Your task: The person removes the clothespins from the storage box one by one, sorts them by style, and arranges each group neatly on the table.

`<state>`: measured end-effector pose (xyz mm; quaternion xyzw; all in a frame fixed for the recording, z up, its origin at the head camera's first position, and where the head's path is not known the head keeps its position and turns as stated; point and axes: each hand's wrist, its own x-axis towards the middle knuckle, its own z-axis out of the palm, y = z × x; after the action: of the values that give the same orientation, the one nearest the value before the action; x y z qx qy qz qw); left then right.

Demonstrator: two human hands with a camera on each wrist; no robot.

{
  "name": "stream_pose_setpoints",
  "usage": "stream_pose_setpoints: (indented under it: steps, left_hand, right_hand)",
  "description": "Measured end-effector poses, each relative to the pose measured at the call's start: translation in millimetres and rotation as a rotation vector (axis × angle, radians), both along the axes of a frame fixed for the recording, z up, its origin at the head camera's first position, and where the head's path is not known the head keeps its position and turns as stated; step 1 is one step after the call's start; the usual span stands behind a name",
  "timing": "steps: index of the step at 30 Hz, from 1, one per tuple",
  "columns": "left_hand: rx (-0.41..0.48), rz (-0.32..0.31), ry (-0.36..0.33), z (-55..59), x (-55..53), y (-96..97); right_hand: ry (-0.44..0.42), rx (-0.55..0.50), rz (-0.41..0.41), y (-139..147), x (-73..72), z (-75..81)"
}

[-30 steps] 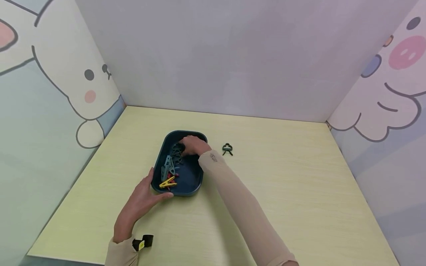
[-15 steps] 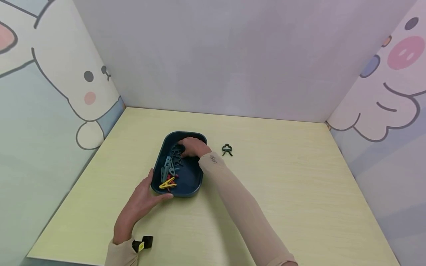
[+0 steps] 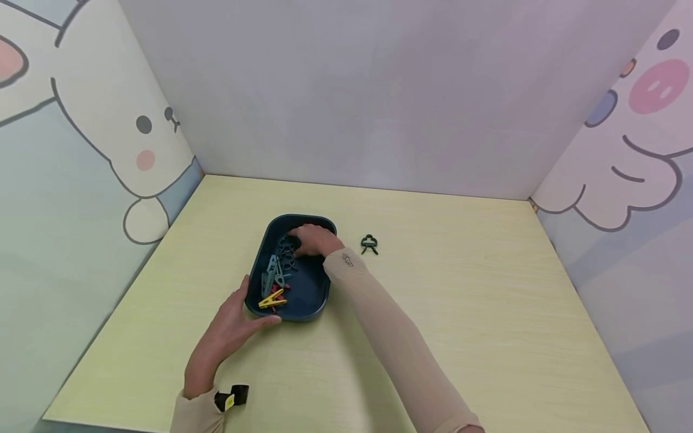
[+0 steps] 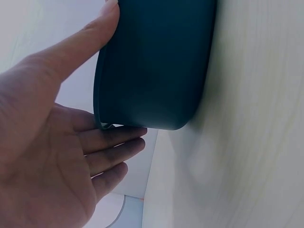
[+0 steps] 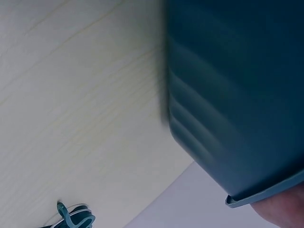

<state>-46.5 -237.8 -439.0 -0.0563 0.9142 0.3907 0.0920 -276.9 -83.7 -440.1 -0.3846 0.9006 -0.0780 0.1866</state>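
A dark blue rectangular bin (image 3: 312,300) stands on the table. My left hand (image 3: 230,325) spans its near left corner, thumb along the near side. In the left wrist view, its nearly straight fingers (image 4: 114,156) lie by the other wall. My right hand (image 3: 314,239) reaches down inside the bin's far end, fingertips among dark blue-green clips (image 3: 287,260); I cannot tell whether they pinch one. Nearer in the bin lie blue-grey clothespins (image 3: 269,279), a yellow clothespin (image 3: 272,299) and red clips (image 3: 278,291). The right wrist view shows mostly the bin's outer wall (image 5: 228,104).
A dark green spring clip (image 3: 369,243) lies alone on the pale wooden table (image 3: 460,300), right of the bin. Behind the table rises a plain grey wall (image 3: 368,96). Cartoon-printed panels flank both sides. A black strap (image 3: 231,397) with a yellow tag is at the left wrist.
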Motion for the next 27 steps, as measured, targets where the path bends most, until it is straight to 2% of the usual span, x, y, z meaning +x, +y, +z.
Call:
stream_pose_setpoints:
  steps: [27]
  left_hand:
    - [0.018, -0.002, 0.004, 0.1, -0.8, -0.5]
  right_hand:
    - [-0.021, -0.031, -0.028, 2.5, -1.9, -1.0]
